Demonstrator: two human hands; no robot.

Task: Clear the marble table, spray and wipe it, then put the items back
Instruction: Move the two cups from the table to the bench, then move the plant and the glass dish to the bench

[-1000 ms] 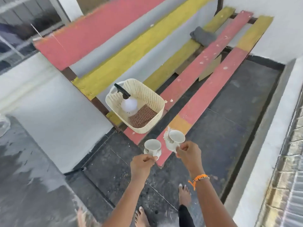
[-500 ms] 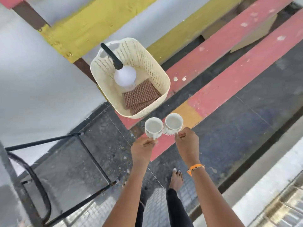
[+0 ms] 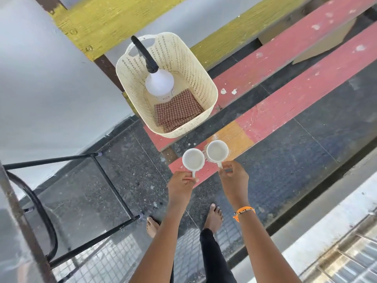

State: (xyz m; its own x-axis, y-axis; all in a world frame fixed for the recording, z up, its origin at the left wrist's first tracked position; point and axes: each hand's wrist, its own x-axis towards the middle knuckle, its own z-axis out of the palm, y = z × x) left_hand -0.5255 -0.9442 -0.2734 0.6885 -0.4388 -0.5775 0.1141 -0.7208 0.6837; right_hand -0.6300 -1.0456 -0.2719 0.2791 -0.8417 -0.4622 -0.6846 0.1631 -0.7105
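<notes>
Cups are what the clearing step turns on now, and both hang over the near red plank of the worktop (image 3: 295, 99), a slatted bench of red and yellow boards that runs away diagonally up and to the right of both grips. Beyond the grips and a little to the left, on the next red plank, sits the cream basket (image 3: 204, 86), well clear of the cups; inside it stand a spray bottle (image 3: 160, 83) with a black trigger head and a folded checked cloth (image 3: 176, 112).

The left hand (image 3: 181, 184) has its grip closed on the handle of the left cup (image 3: 193, 159), fingers pinched, the cup mouth up and the handle pointing back toward the person. The right hand (image 3: 232, 176) is closed the same way on the handle of the right cup (image 3: 217, 151), which lies slightly farther out and just beside the other, rims nearly touching.

The plank lies directly beneath both cups, so the likely move is straight down, not sideways. The right cup is over the orange patch, well onto the board; the left cup sits nearer the plank's end and edge, so it needs care to land fully on wood. Whether either base touches yet cannot be told.
</notes>
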